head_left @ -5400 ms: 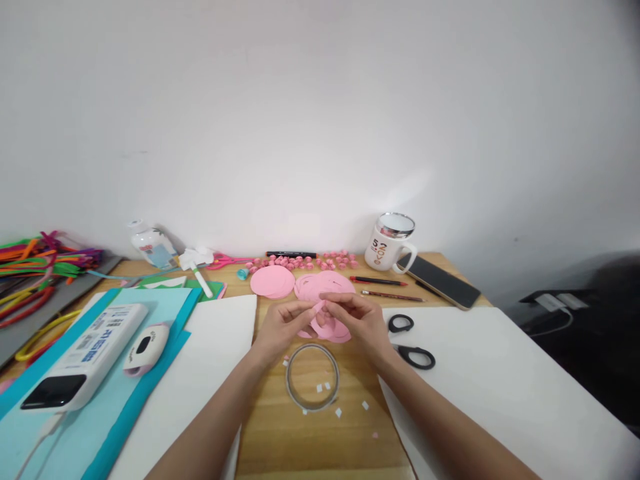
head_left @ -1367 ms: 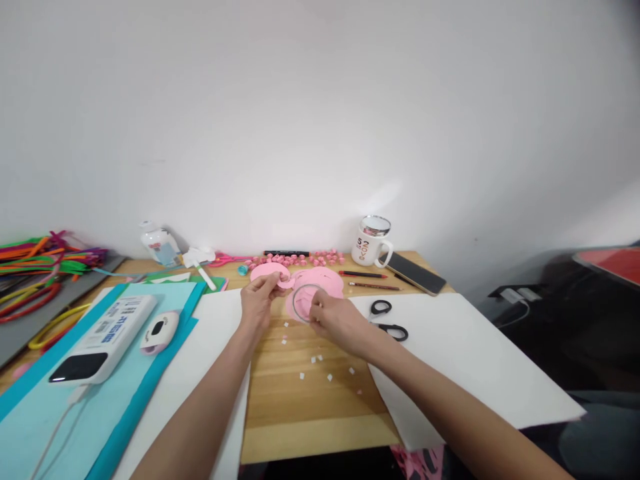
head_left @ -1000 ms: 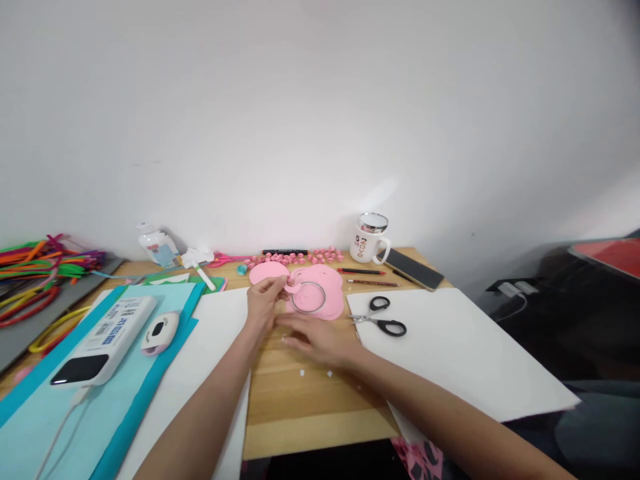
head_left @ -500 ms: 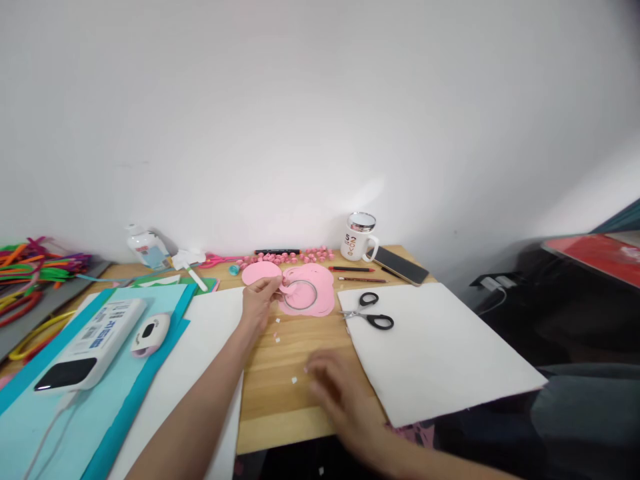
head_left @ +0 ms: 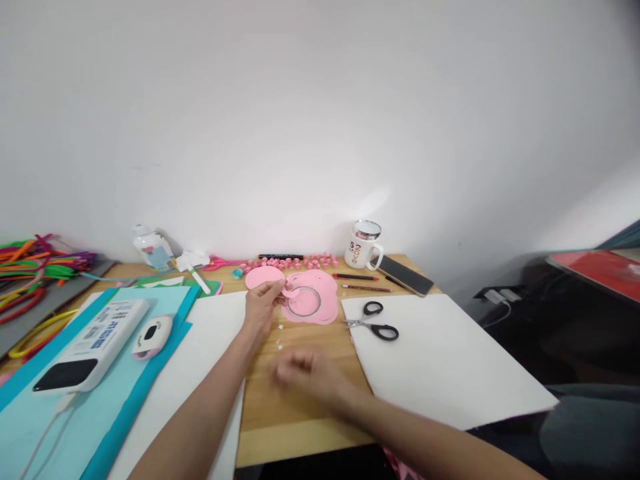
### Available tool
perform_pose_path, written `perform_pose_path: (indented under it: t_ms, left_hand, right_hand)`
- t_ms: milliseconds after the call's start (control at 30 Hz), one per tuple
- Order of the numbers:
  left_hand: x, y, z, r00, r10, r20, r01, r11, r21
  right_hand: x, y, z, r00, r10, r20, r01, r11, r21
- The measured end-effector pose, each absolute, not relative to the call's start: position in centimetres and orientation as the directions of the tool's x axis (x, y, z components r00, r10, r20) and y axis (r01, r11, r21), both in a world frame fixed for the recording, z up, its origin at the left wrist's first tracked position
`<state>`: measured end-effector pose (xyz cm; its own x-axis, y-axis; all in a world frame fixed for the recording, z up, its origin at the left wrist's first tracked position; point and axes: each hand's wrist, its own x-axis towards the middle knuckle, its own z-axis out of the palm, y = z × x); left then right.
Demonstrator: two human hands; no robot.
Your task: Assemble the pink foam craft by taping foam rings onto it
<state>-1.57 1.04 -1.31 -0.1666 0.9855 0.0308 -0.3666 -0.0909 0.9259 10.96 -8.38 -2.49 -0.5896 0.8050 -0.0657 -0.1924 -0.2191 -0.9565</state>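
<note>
Item: my left hand (head_left: 261, 308), fingertips pinched on a small pink curled paper strip (head_left: 289, 291), beside the clear round tape ring (head_left: 303, 301) lying on pink paper circles (head_left: 326, 293). My right hand (head_left: 306, 375): blurred above the wooden table (head_left: 280, 417), so I cannot tell its grip. Handling: I judge that a light pinch keeps the strip from being crushed.

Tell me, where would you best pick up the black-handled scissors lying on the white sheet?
By the two black handle loops, probably from above on the right. The scissors lie flat on the white sheet with loops spread apart to the right and the metal blades pointing left.
</note>
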Motion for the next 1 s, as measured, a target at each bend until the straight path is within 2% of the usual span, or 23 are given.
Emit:
perform_pose_path:
  t_ms: [33, 67, 100, 133, 167, 200, 233, 267, 300, 367, 433, 467, 500, 567, 667, 733, 800, 833, 933, 1000]
  left_hand:
    - [-1.6, 1.0, -1.3, -0.173, 0.984, 0.032, -0.369, -0.095, 0.925]
    - [-1.7, 1.0, -1.4, -0.179, 0.983, 0.033, -0.371, -0.099, 0.923]
    - [-1.7, 1.0, -1.4, -0.183, 0.982, 0.034, -0.374, -0.102, 0.922]
    - [-1.7, 1.1, -1.4, -0.186, 0.982, 0.033, -0.378, -0.102, 0.920]
    - [-1.8, 1.1, -1.4, -0.188, 0.982, 0.031, -0.382, -0.102, 0.919]
    - [-1.8, 1.1, -1.4, -0.187, 0.982, 0.028, -0.385, -0.100, 0.917]
    - [-1.8, 1.1, -1.4, -0.186, 0.982, 0.026, -0.388, -0.097, 0.916]
    - [-1.8, 1.1, -1.4, -0.185, 0.982, 0.023, -0.391, -0.095, 0.915]
    - [-1.8, 1.1, -1.4, -0.183, 0.983, 0.021, -0.392, -0.092, 0.915]
    - [-1.7, 1.1, -1.4, -0.172, 0.985, 0.017, -0.387, -0.084, 0.918]
    - [-1.7, 1.0, -1.5, -0.161, 0.987, 0.015, -0.383, -0.077, 0.920]
    - [-1.6, 1.0, -1.5, -0.154, 0.988, 0.014, -0.384, -0.072, 0.921]
    - [-1.6, 1.0, -1.5, -0.145, 0.989, 0.012, -0.386, -0.068, 0.920]
    - [-1.6, 1.0, -1.5, -0.126, 0.992, 0.011, -0.393, -0.060, 0.918]
    - [-1.6, 0.8, -1.3, -0.098, 0.995, 0.010, -0.408, -0.050, 0.912]
    - [-1.5, 0.7, -1.1, -0.087, 0.996, -0.004, -0.428, -0.034, 0.903]
    - [-1.4, 0.6, -0.9, -0.076, 0.997, -0.027, -0.455, -0.011, 0.890]
    - [-1.3, 0.5, -0.8, -0.068, 0.997, -0.035, -0.470, -0.001, 0.883]
    - [-1.2, 0.3, -0.5, -0.030, 0.998, -0.061, -0.509, 0.037, 0.860]
    - [-1.0, 0.2, -0.4, 0.018, 0.996, -0.085, -0.514, 0.082, 0.854]
  right_hand:
    - [10.8, -7.3, -2.5, -0.476, 0.878, -0.060, -0.230, -0.191, -0.954]
    - [10.6, -6.4, -2.5, -0.413, 0.906, -0.088, -0.297, -0.226, -0.928]
    - [10.5, -5.9, -2.6, -0.417, 0.900, -0.128, -0.352, -0.289, -0.890]
    - [10.5, -6.0, -2.8, -0.525, 0.836, -0.158, -0.347, -0.379, -0.858]
    - [10.5, -6.5, -3.0, -0.675, 0.716, -0.180, -0.275, -0.469, -0.839]
    - [10.6, -7.3, -3.3, -0.827, 0.525, -0.202, -0.137, -0.536, -0.833]
    - [10.8, -8.3, -3.5, -0.925, 0.312, -0.218, 0.032, -0.505, -0.863]
    - [11.0, -9.1, -3.6, -0.962, 0.148, -0.229, 0.156, -0.390, -0.907]
    - [11.4, -9.6, -3.5, -0.972, 0.040, -0.233, 0.215, -0.256, -0.942]
    - [12.0, -9.3, -3.0, -0.957, 0.207, -0.202, 0.192, -0.065, -0.979]
    - [12.6, -7.3, -2.3, -0.757, 0.652, -0.054, 0.249, 0.211, -0.945]
    - [12.8, -6.0, -1.9, -0.635, 0.771, 0.059, 0.358, 0.361, -0.861]
    - [13.0, -4.7, -1.7, -0.577, 0.799, 0.170, 0.460, 0.490, -0.740]
    - [13.3, -2.7, -1.7, -0.585, 0.756, 0.294, 0.602, 0.647, -0.468]
    - [13.3, -2.0, -2.3, -0.639, 0.715, 0.283, 0.699, 0.694, -0.175]
    - [13.3, -2.7, -2.7, -0.657, 0.707, 0.262, 0.714, 0.695, -0.084]
    - [13.5, -3.6, -3.0, -0.664, 0.699, 0.265, 0.703, 0.704, -0.097]
    - [13.6, -4.0, -3.0, -0.662, 0.701, 0.266, 0.689, 0.708, -0.152]
    - [14.3, -3.8, -2.8, -0.579, 0.755, 0.308, 0.614, 0.652, -0.444]
    - [14.8, -2.8, -2.6, -0.391, 0.816, 0.425, 0.555, 0.578, -0.599]
